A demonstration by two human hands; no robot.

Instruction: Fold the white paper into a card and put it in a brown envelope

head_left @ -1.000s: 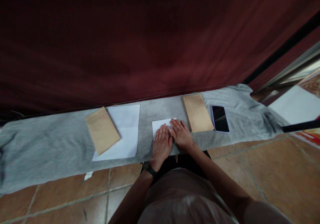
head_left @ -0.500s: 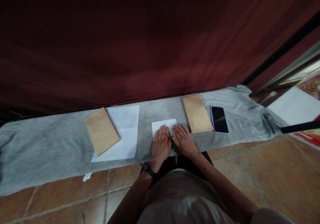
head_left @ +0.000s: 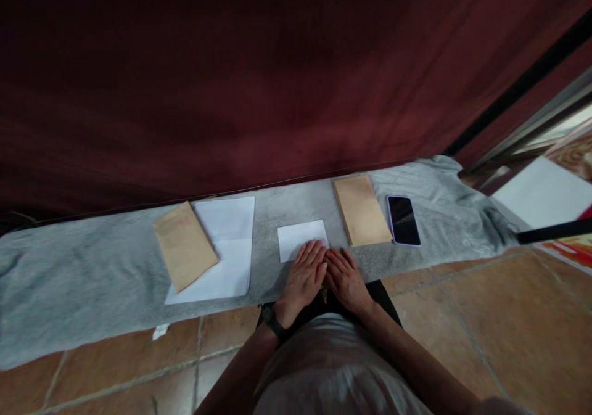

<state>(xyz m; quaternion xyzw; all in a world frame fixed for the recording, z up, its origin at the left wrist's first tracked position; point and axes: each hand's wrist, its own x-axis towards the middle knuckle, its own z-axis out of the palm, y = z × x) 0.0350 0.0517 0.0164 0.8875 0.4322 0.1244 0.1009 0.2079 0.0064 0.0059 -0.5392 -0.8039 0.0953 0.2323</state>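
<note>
A small white sheet of paper (head_left: 298, 235), apparently folded, lies flat on the grey cloth in front of me. My left hand (head_left: 305, 274) rests palm down with its fingers stretched out over the paper's lower right part. Beside it, my right hand (head_left: 343, 274) lies flat at the paper's lower right corner, fingers extended and touching the left hand. Neither hand grips anything. Left of the paper, a brown envelope (head_left: 185, 245) lies at an angle over larger white sheets (head_left: 235, 242). Another stack of brown envelopes (head_left: 363, 211) sits to the right.
A phone (head_left: 403, 221) with a purple edge lies beside the right-hand envelopes. The grey cloth (head_left: 83, 273) covers a long narrow surface against a dark red curtain (head_left: 277, 94). Black bars stand at right. A white scrap (head_left: 160, 331) is on the tiled floor (head_left: 462, 304).
Both hands have slid down and slightly right, toward my body, uncovering more of the small white paper. They now touch each other. The envelopes and phone stay in place on the cloth.
</note>
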